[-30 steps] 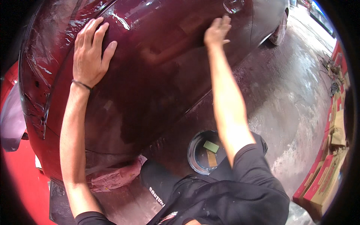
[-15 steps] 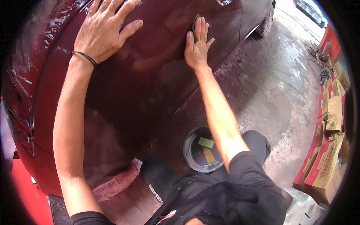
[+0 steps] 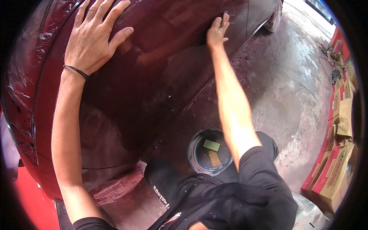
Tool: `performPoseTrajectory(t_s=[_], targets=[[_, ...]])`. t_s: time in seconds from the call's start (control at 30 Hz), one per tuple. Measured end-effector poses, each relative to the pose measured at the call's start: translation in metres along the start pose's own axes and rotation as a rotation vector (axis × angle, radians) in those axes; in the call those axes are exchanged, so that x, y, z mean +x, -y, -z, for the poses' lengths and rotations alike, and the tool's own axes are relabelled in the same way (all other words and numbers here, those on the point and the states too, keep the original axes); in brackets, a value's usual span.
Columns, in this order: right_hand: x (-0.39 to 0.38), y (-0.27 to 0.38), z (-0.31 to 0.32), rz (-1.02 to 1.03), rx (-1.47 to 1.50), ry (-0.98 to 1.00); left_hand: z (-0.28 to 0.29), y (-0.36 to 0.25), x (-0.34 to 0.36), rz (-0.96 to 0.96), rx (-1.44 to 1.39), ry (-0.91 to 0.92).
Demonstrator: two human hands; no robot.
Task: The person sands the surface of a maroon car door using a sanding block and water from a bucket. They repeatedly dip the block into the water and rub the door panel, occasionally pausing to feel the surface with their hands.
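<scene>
My left hand (image 3: 92,38) lies flat on the upper part of a dark red car body panel (image 3: 153,65), its fingers spread. A black band (image 3: 76,70) circles the left wrist. Farther right and lower on the same panel, my right hand (image 3: 217,33) presses against the surface with its fingers bent forward. The dark, thin-edged pad seen under those fingers a moment ago is now hidden behind the hand. Between my knees stands a round dark tub (image 3: 193,161), holding a green block (image 3: 211,145) and a tan block (image 3: 214,157).
Masking paper (image 3: 119,184) covers the wheel area at lower left. Red and brown cardboard boxes (image 3: 333,172) line the right side, with cables (image 3: 335,74) beyond them. Clear plastic sheeting (image 3: 310,211) lies at lower right. The concrete floor (image 3: 283,88) is stained and dusty.
My right hand has slid right along the panel, and its wrist has turned. My left hand has shifted a little to the left, still flat on the panel.
</scene>
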State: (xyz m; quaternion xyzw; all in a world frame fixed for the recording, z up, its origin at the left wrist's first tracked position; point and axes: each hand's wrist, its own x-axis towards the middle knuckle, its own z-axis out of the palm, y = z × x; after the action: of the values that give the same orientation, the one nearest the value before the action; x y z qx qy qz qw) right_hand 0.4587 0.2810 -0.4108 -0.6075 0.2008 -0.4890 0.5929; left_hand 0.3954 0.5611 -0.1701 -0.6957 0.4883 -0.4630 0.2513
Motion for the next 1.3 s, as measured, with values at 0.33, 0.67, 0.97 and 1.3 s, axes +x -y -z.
performPoseTrajectory(t_s=[0.33,0.67,0.97,1.3], targets=[[-0.112,-0.034,-0.022,0.340,-0.194,0.054,-0.023,0.011,-0.003,-0.009,0.062,-0.063],[-0.193,0.016,-0.030,0.085,-0.108,0.180,0.000,-0.010,-0.001,0.080,-0.020,0.046],[-0.031,-0.058,0.001,0.140,-0.116,0.038,0.000,-0.006,0.001,0.039,0.041,0.037],[-0.140,-0.034,-0.008,0.089,-0.100,0.127,0.009,-0.002,0.000,0.042,0.033,0.004]])
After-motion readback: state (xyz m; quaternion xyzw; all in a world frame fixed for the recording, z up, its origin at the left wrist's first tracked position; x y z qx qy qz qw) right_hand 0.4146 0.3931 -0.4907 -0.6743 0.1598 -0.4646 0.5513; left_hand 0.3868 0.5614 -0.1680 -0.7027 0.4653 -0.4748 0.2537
